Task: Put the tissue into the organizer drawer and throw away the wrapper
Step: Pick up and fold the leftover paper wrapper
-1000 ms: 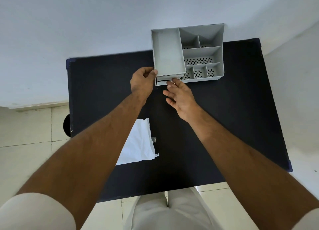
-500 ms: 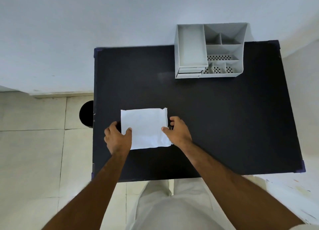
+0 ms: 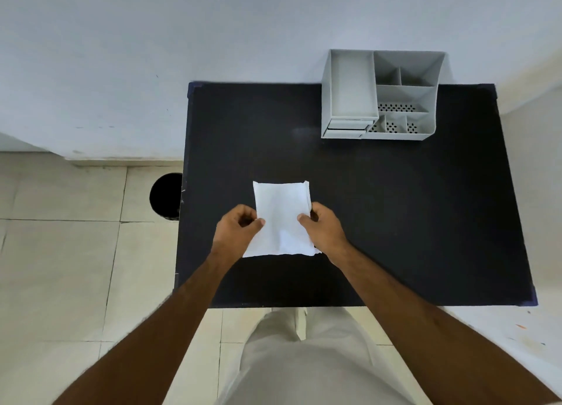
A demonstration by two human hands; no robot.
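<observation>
White tissue (image 3: 281, 219) lay mid-frame between both hands (long axis up-frame); left hand (image 3: 237, 226) and right hand (image 3: 324, 226) pinched its sides.

I am now pinching the white tissue pack (image 3: 282, 219) from both sides, my left hand (image 3: 238, 228) and right hand (image 3: 324, 226) having left the organizer (image 3: 380, 96) and drawn closer together, squeezing the pack narrower than half a second ago.
</observation>
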